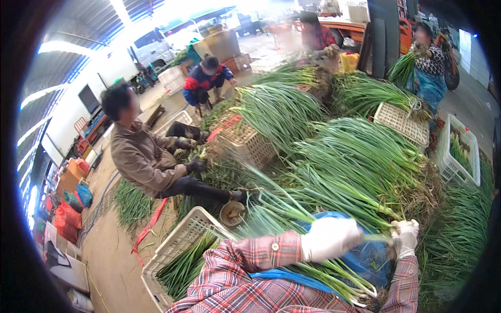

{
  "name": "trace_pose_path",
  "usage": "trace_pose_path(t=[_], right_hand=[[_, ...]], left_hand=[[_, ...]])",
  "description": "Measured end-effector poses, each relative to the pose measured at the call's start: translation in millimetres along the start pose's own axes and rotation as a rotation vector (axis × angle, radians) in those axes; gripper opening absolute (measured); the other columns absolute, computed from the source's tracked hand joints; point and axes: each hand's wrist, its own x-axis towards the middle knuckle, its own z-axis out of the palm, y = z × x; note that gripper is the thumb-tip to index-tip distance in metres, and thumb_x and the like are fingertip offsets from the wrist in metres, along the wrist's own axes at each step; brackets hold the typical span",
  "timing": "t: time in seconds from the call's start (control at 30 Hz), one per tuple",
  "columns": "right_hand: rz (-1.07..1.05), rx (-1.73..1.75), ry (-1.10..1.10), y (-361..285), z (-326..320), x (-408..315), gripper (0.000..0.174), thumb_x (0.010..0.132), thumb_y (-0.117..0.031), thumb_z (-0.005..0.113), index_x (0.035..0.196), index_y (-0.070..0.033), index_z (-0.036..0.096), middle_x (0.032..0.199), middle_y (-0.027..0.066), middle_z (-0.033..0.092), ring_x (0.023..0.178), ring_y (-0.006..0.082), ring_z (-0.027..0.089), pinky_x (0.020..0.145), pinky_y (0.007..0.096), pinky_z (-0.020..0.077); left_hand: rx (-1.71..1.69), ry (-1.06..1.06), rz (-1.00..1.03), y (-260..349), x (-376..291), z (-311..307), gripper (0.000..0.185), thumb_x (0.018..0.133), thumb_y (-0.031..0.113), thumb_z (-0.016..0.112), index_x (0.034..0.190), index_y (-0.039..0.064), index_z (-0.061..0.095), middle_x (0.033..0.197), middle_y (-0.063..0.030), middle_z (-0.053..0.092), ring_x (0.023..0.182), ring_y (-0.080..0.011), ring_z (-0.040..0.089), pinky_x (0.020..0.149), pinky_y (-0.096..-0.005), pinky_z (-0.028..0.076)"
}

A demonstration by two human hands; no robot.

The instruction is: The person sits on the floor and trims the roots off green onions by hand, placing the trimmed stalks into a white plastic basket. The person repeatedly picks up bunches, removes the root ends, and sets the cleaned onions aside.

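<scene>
My left hand (332, 239), in a white glove and blurred, is closed around green onion stalks whose leaves stretch up to the left. My right hand (405, 234), also gloved, grips the root end of green onions at the edge of the heap. A big heap of green onions (352, 156) with brown roots (424, 187) lies in front of me. Across my lap is blue plastic sheeting (370, 258), with several green onions (344, 277) with pale, bare stems on it. What lies inside my fingers is partly hidden.
A plastic crate (168, 254) holding green onions stands at my left. Another white crate (475, 156) is at the right, near loose greens (454, 234). A co-worker in a brown jacket (141, 156) sits at the left beside a small bucket (233, 213); several others work farther back.
</scene>
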Motion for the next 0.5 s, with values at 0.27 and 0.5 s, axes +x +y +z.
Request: trace_pose_path(t=[0.27, 0.5], right_hand=[[0.46, 1.215, 0.15, 3.8, -44.2, -0.1, 0.021, 0.087, 0.0, 0.065, 0.108, 0.0, 0.065, 0.096, 0.0033, 0.067, 0.08, 0.0095, 0.058, 0.076, 0.0235, 0.047], [0.403, 1.292, 0.188, -32.7, -105.6, -1.8, 0.024, 0.089, -0.006, 0.066, 0.112, -0.001, 0.067, 0.101, 0.0052, 0.07, 0.085, 0.0083, 0.061, 0.075, 0.023, 0.0493]], left_hand=[[-0.67, -0.313, 0.074, 55.8, -71.4, 118.5, 0.023, 0.074, 0.008, 0.071, 0.097, 0.006, 0.069, 0.096, -0.0138, 0.055, 0.091, -0.0323, 0.057, 0.076, -0.0394, 0.047], [-0.151, 0.037, 0.309, 52.4, -21.2, 47.8, 0.04, 0.078, 0.007, 0.063, 0.118, 0.008, 0.06, 0.107, -0.0144, 0.056, 0.105, -0.0314, 0.053, 0.09, -0.0427, 0.044]])
